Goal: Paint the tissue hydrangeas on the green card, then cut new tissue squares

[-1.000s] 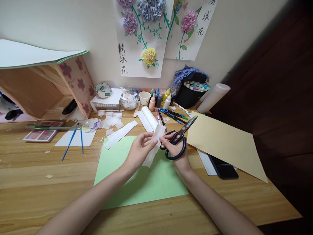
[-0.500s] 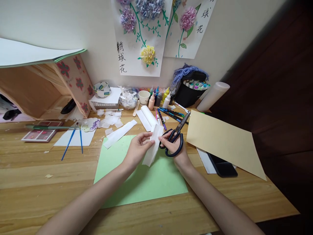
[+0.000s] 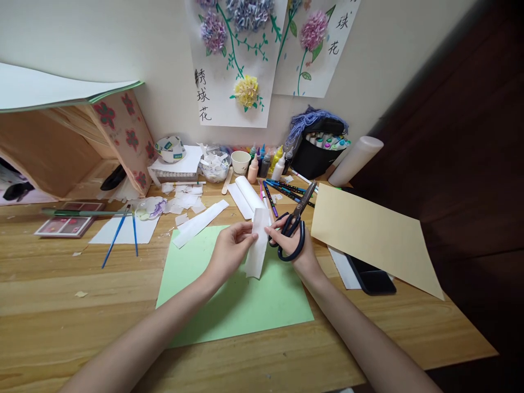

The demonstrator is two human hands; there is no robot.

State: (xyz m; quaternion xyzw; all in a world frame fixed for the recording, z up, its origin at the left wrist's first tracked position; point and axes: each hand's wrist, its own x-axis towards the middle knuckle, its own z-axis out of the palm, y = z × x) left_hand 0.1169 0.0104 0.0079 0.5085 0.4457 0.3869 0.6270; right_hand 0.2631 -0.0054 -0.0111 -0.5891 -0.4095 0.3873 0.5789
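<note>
A narrow white paper strip [image 3: 257,251] hangs between my hands, above the green sheet [image 3: 233,305]. My left hand [image 3: 233,245] pinches its left edge between thumb and fingers. On the other edge, the thumb of my right hand [image 3: 297,248] presses against the strip. Dark-handled scissors [image 3: 298,215] rest in that same right hand, blades pointing up and away to the right. Another white strip [image 3: 200,224] lies across the green sheet's far left corner. Just beyond my hands is a partly unrolled white paper roll [image 3: 249,194].
Paint bottles [image 3: 265,164], a paper cup [image 3: 240,162] and a bowl of scraps [image 3: 215,165] line the wall. Several pens [image 3: 286,189] lie behind the scissors. At right, a tan sheet [image 3: 376,234] partly covers a phone [image 3: 374,278]. Blue brushes [image 3: 117,240] lie at left.
The paper strip has turned from a slant to nearly upright, its lower end swinging slightly right. Both hands keep their grip, and the scissors have shifted only slightly.
</note>
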